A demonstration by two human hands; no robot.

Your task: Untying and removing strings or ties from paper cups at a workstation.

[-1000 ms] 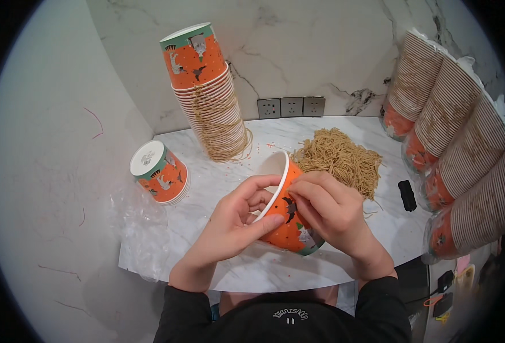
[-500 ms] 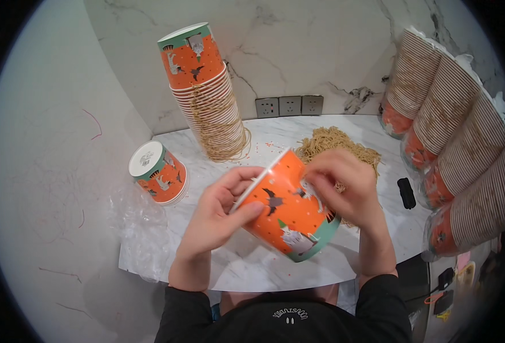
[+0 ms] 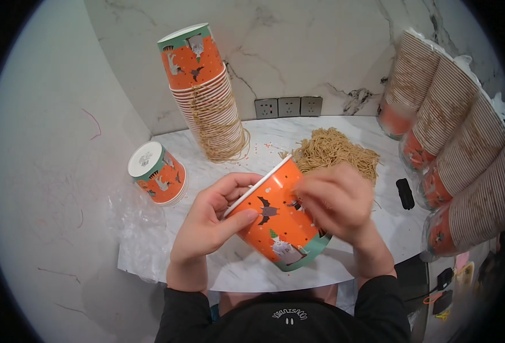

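My left hand (image 3: 209, 220) grips an orange paper tub (image 3: 267, 234) by its white rim, thumb pressed on the outer wall. The tub is tilted, its mouth toward the upper left and its green base band toward the lower right. Bats and a gravestone are printed on it. Against the tub's upper right wall, my right hand (image 3: 344, 200) has its fingers curled in a pinch, somewhat blurred; whatever sits between the fingertips is hidden. Just beyond that hand lies a heap of tan cord pieces (image 3: 335, 150).
At the back left leans a tall stack of tubs (image 3: 212, 114) with tan cords hanging down it. A short stack (image 3: 161, 174) stands upside down beside crumpled clear plastic (image 3: 138, 223). Bagged tub stacks (image 3: 464, 131) line the right, near a black object (image 3: 404, 193). Wall sockets (image 3: 288, 107) are behind.
The tub has shifted slightly left and down in my left hand. My right hand has moved a little down and left along its wall, fingers more curled.
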